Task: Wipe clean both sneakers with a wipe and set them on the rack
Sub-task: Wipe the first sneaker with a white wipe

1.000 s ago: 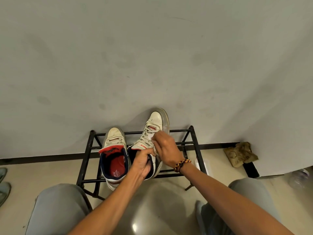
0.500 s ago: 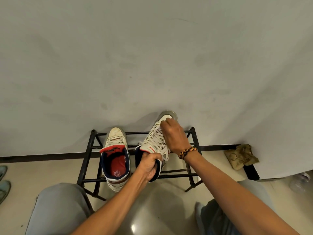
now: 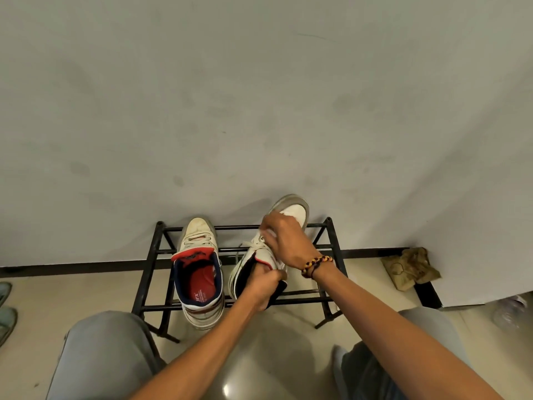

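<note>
A black metal rack stands against the wall. One white sneaker with a red insole rests on its top bars, toe to the wall. The second white sneaker is tilted, toe up against the wall. My left hand grips its dark heel collar. My right hand, with a braided bracelet, presses a small white wipe against the laces and upper. The wipe is mostly hidden under the fingers.
A crumpled brown paper bag lies on the floor right of the rack. A clear plastic bottle sits at the far right. Pale green slippers show at the left edge. My knees frame the shiny floor.
My right hand has slid along the held sneaker from the laces towards the toe and back a little. The sneaker tilted and its toe rose higher against the wall.
</note>
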